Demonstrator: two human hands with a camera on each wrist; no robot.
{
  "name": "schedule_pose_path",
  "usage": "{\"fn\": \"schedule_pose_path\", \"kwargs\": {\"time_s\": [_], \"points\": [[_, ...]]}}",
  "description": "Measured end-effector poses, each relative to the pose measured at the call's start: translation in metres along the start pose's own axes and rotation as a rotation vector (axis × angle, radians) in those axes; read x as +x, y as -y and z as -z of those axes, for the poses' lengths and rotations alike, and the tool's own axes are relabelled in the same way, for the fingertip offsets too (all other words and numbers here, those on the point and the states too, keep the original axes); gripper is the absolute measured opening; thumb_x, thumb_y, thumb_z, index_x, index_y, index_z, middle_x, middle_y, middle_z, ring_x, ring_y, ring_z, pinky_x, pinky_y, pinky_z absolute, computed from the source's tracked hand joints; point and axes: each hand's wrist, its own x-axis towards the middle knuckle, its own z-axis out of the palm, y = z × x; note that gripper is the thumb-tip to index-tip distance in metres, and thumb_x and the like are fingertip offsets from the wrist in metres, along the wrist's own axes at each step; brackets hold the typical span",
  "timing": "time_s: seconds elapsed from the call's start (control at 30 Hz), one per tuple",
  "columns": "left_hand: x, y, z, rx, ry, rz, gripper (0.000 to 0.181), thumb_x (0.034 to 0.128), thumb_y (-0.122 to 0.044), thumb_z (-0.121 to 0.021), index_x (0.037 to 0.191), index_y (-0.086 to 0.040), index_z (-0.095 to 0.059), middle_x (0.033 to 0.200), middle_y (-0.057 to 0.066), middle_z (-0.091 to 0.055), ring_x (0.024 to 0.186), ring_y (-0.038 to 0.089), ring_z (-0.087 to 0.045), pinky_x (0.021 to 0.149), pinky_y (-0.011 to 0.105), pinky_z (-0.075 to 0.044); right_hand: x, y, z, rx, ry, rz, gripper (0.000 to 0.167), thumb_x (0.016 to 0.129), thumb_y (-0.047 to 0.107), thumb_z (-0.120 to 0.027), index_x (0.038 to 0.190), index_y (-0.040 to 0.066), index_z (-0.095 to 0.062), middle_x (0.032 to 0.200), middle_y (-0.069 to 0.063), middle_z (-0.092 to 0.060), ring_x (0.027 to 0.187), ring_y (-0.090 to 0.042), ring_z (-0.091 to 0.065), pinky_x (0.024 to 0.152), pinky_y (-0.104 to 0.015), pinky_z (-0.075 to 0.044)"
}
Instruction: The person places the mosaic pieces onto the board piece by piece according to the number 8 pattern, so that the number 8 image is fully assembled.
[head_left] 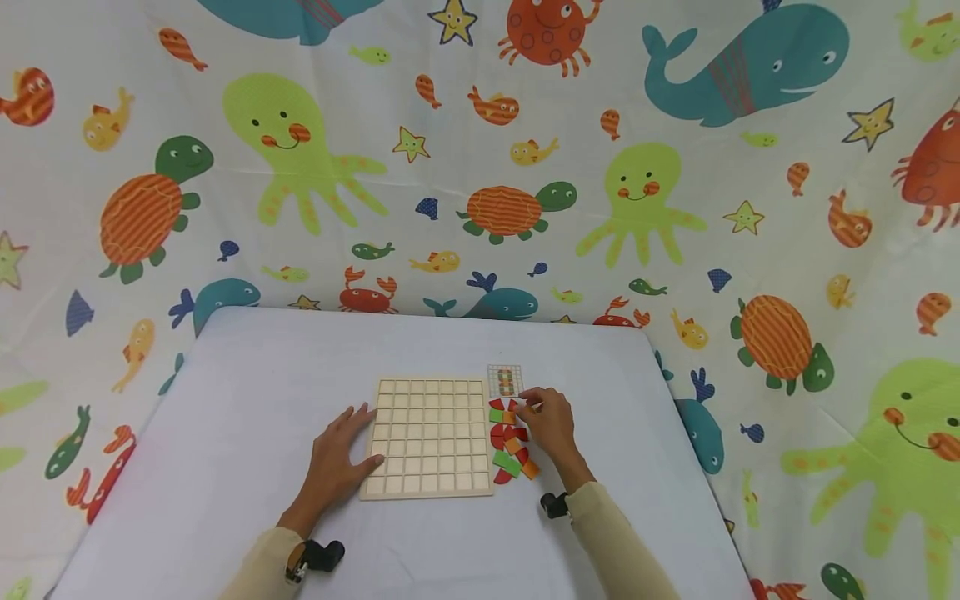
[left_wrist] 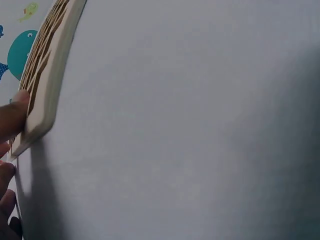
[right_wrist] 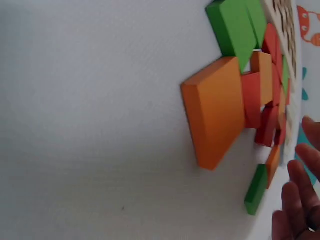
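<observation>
Free tabletop point(head_left: 330, 343) lies beyond the board point(head_left: 431, 438); blocks point(head_left: 512, 446) and 1 card point(head_left: 505, 382) obstruct its right side.

Between the left grip point(head_left: 337, 461) and right grip point(head_left: 552, 423), the board point(head_left: 431, 439) is pale wood, patterned with a grid of squares. Nearest the right grip, the blocks point(head_left: 507, 462) are red, green and orange; just beyond it, the card point(head_left: 505, 381) is white, gridded, with a multicoloured motif. Beneath both, the tabletop point(head_left: 247, 400) is white; behind, white cloth point(head_left: 465, 183) shows teal whales point(head_left: 780, 62) and lime octopuses point(head_left: 645, 175).
</observation>
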Motion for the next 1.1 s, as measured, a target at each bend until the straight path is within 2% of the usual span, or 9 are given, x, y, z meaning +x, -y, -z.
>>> {"fn": "schedule_pose_path", "kwargs": {"time_s": [0.13, 0.3, 0.43, 0.6, 0.73, 0.83, 1.0, 1.1], "points": [[-0.003, 0.002, -0.002, -0.007, 0.003, -0.006, 0.076, 0.0807, -0.025, -0.088, 0.148, -0.004, -0.060, 0.157, 0.019, -0.056, 0.150, 0.054, -0.043, 0.109, 0.082, -0.036, 0.006, -0.001, -0.009, -0.070, 0.001, -0.023, 0.024, 0.092, 0.027, -0.085, 0.110, 0.012, -0.081, 0.096, -0.005, -0.068, 0.091, -0.020, -0.057, 0.076, -0.032, -0.051], [-0.004, 0.002, -0.002, -0.014, 0.038, 0.014, 0.077, 0.0822, -0.025, -0.088, 0.151, -0.005, -0.058, 0.158, 0.018, -0.056, 0.151, 0.054, -0.040, 0.112, 0.080, -0.036, 0.010, -0.001, -0.015, -0.131, -0.009, -0.044, 0.022, 0.090, 0.030, -0.086, 0.100, 0.011, -0.080, 0.090, -0.006, -0.062, 0.086, -0.021, -0.054, 0.072, -0.032, -0.049], [-0.004, 0.003, -0.003, -0.012, 0.062, 0.040, 0.078, 0.0831, -0.024, -0.087, 0.153, -0.006, -0.057, 0.160, 0.017, -0.054, 0.153, 0.053, -0.038, 0.114, 0.080, -0.034, 0.013, 0.001, -0.017, -0.121, -0.004, -0.070, 0.020, 0.090, 0.029, -0.087, 0.095, 0.012, -0.077, 0.090, -0.007, -0.062, 0.085, -0.022, -0.056, 0.069, -0.032, -0.052], [-0.004, 0.004, -0.003, -0.011, 0.064, 0.047, 0.079, 0.0835, -0.025, -0.087, 0.154, -0.007, -0.055, 0.161, 0.016, -0.052, 0.154, 0.052, -0.037, 0.115, 0.080, -0.033, 0.014, 0.004, -0.018, -0.058, 0.034, -0.087, 0.020, 0.091, 0.023, -0.085, 0.095, 0.013, -0.069, 0.089, -0.006, -0.066, 0.082, -0.021, -0.060, 0.067, -0.030, -0.054], [-0.005, 0.004, -0.004, -0.015, 0.055, 0.034, 0.078, 0.0835, -0.025, -0.087, 0.153, -0.006, -0.056, 0.161, 0.016, -0.053, 0.153, 0.052, -0.038, 0.114, 0.080, -0.033, 0.012, 0.007, -0.018, 0.010, 0.036, -0.040, 0.021, 0.092, 0.019, -0.085, 0.096, 0.013, -0.066, 0.085, -0.004, -0.068, 0.075, -0.018, -0.061, 0.062, -0.028, -0.051], [-0.006, 0.003, -0.002, -0.006, 0.046, 0.028, 0.077, 0.0837, -0.025, -0.087, 0.153, -0.007, -0.057, 0.160, 0.016, -0.054, 0.153, 0.052, -0.039, 0.114, 0.079, -0.033, 0.010, 0.012, -0.021, 0.061, 0.030, 0.036, 0.019, 0.092, 0.019, -0.084, 0.098, 0.014, -0.067, 0.086, -0.003, -0.070, 0.072, -0.015, -0.060, 0.060, -0.027, -0.051], [-0.007, 0.003, -0.001, 0.009, 0.034, 0.028, 0.077, 0.0835, -0.025, -0.086, 0.152, -0.007, -0.057, 0.160, 0.018, -0.054, 0.152, 0.053, -0.040, 0.113, 0.079, -0.033, 0.006, 0.029, -0.034, 0.131, 0.035, 0.141, 0.013, 0.092, 0.019, -0.083, 0.098, 0.016, -0.073, 0.083, 0.000, -0.072, 0.071, -0.012, -0.061, 0.063, -0.029, -0.052], [-0.008, 0.002, -0.003, 0.010, 0.019, 0.020, 0.076, 0.0830, -0.025, -0.086, 0.151, -0.007, -0.058, 0.158, 0.019, -0.055, 0.150, 0.054, -0.041, 0.111, 0.080, -0.034, 0.005, 0.043, -0.044, 0.156, 0.048, 0.164, 0.011, 0.093, 0.020, -0.083, 0.096, 0.018, -0.073, 0.082, 0.002, -0.073, 0.071, -0.010, -0.062, 0.065, -0.028, -0.053]]}}
